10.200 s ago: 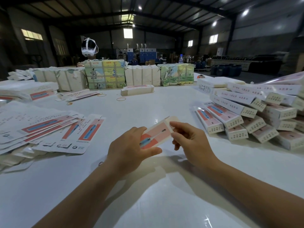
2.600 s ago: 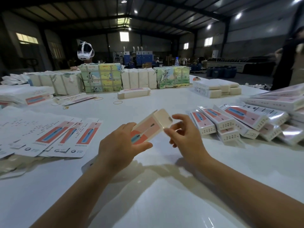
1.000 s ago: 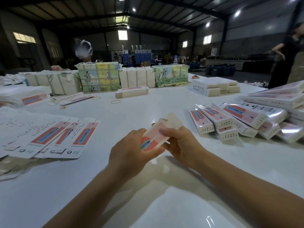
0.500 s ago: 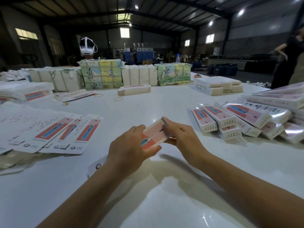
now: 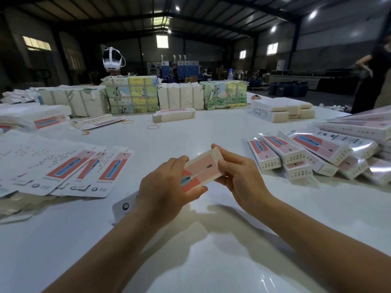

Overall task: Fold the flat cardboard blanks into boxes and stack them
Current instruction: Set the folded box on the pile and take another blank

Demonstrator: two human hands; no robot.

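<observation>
Box (image 5: 202, 169) is lying with its long axis slanting away to the right, left hand (image 5: 167, 192) gripping the near end, right hand (image 5: 241, 176) pinching the far end above bare table (image 5: 190, 136).

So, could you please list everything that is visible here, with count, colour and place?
held box: one, pink and white, between both hands
flat blanks: many, white and pink, table left
folded boxes: a pile, white and pink, table right
wrapped bundles: a row, white and green-yellow, far side
rubber bands: a few, tan, table middle
headset: one, white, behind bundles
table: one, white
left hand: grip on near end of box
right hand: grip on far end
</observation>
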